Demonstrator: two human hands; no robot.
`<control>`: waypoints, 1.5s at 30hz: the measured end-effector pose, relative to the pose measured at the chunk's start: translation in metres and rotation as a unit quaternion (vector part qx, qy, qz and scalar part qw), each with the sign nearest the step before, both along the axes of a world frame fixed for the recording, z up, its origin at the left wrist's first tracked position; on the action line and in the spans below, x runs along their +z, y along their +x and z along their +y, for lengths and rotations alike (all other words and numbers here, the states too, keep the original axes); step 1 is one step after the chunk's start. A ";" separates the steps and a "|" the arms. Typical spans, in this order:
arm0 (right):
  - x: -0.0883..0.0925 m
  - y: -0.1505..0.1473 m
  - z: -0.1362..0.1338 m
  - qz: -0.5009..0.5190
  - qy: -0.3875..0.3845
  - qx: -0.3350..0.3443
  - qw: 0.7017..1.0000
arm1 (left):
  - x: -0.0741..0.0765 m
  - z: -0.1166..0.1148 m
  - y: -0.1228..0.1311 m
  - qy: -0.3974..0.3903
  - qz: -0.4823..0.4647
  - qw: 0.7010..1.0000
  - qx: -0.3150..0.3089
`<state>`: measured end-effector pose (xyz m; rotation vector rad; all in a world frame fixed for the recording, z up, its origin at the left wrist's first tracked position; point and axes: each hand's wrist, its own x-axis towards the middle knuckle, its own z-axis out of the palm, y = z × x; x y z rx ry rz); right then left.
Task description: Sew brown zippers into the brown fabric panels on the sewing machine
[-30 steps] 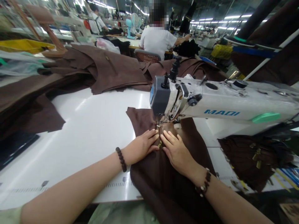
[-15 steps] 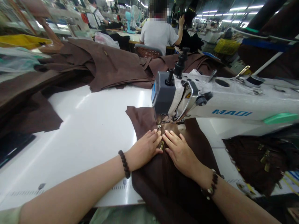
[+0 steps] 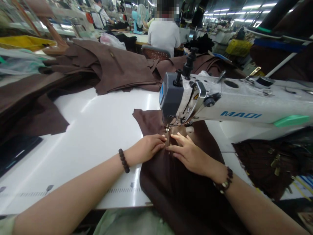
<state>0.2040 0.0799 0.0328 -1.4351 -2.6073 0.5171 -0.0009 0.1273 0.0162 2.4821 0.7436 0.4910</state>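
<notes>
The brown cloth [image 3: 158,171] lies on the table [image 3: 105,117], its near part passing over the edge. The left hand [image 3: 148,148] rests on it, fingers together, slightly bent; the right hand [image 3: 192,155] has spread fingers, not clamped, beside the zip [image 3: 170,139]. The hands are apart, forearms reaching inward. The cloth's far end is beyond the foot [image 3: 168,130], its larger part before it, so sewing looks only partway. Behind is a pile [image 3: 127,67].

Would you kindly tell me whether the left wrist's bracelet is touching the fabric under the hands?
Apart: the head view shows white table between the bracelet and the fabric.
</notes>
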 end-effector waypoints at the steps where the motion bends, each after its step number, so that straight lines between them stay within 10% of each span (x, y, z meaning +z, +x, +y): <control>1: 0.001 0.001 0.002 0.012 -0.003 0.007 1.000 | 0.004 -0.002 -0.005 -0.020 -0.003 1.000 -0.007; 8: -0.011 0.021 -0.010 0.179 -0.013 -0.100 0.979 | 0.026 -0.058 -0.052 -0.061 0.083 0.981 -0.164; 14: 0.015 0.029 -0.094 0.187 -0.179 0.000 0.966 | 0.001 -0.110 -0.049 0.168 0.106 0.977 -0.082; 23: 0.012 0.023 -0.141 0.089 -0.154 0.061 0.982 | 0.017 -0.095 -0.019 0.328 -0.056 0.940 -0.078; 29: -0.009 0.013 -0.142 0.145 -0.077 0.001 0.986 | 0.047 -0.094 0.000 0.080 -0.067 0.988 -0.116; 33: -0.019 0.025 -0.145 0.282 -0.178 -0.123 0.935 | 0.060 -0.100 0.007 -0.014 -0.209 0.978 -0.003; 37: -0.024 0.033 -0.151 0.354 -0.253 -0.305 0.848 | 0.046 -0.103 -0.001 0.102 -0.280 0.939 0.172; 45: -0.018 0.030 -0.153 0.369 -0.281 -0.323 0.825 | -0.007 -0.128 -0.003 0.238 -0.007 0.971 0.003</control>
